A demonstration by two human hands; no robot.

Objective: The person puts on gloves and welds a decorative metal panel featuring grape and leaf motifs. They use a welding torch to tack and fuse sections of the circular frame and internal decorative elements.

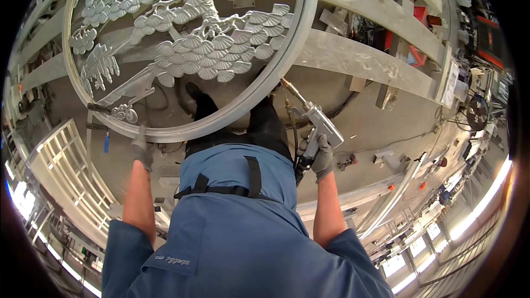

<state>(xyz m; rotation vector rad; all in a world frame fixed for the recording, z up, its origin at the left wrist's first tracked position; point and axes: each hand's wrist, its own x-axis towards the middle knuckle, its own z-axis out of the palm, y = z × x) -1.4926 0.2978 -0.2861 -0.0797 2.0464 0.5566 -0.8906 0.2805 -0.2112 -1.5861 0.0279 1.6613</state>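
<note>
A large round metal frame with silvery tree-shaped castwork inside it lies in front of me on grey metal beams. At its near left edge my gloved left hand grips the rim, fingers partly blurred. My gloved right hand is wrapped round the handle of a pistol-shaped welding gun. The copper-coloured nozzle points up and left, its tip very close to the frame's right outer edge; whether they touch I cannot tell. A dark clamp sits on the frame's left edge, near a blue-handled tool.
Wide grey beams run beyond the frame and to its right. Cables and a small red-and-black power tool lie on the floor to the right. A pale slatted metal panel stands at the left.
</note>
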